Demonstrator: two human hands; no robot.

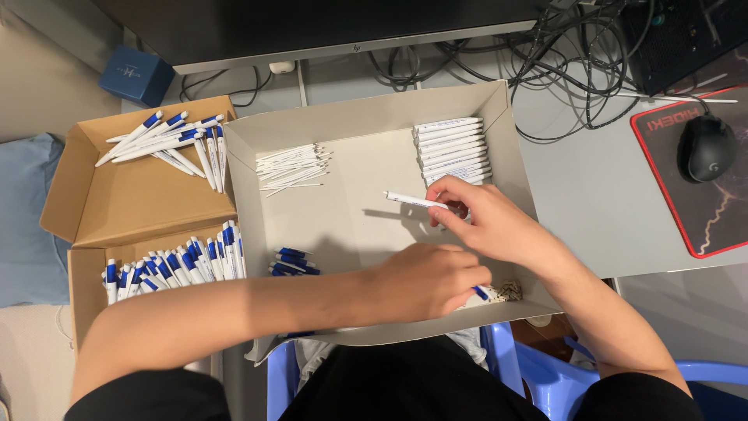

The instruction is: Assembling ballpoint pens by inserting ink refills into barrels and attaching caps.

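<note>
Two hands over the white tray (499, 125): right hand (487, 222) pinching a white pen barrel (413, 201) (left hand (432, 281) curled).

I'm holding a white pen barrel (413, 200) in my right hand (491, 222) over the pale grey tray (351, 210), and a blue piece is showing under my left hand (428, 281). White-and-blue pens (175, 265) are lying in the brown cardboard box (132, 199). A black mouse (707, 148) is sitting on a black, red-edged mat (701, 210).
</note>
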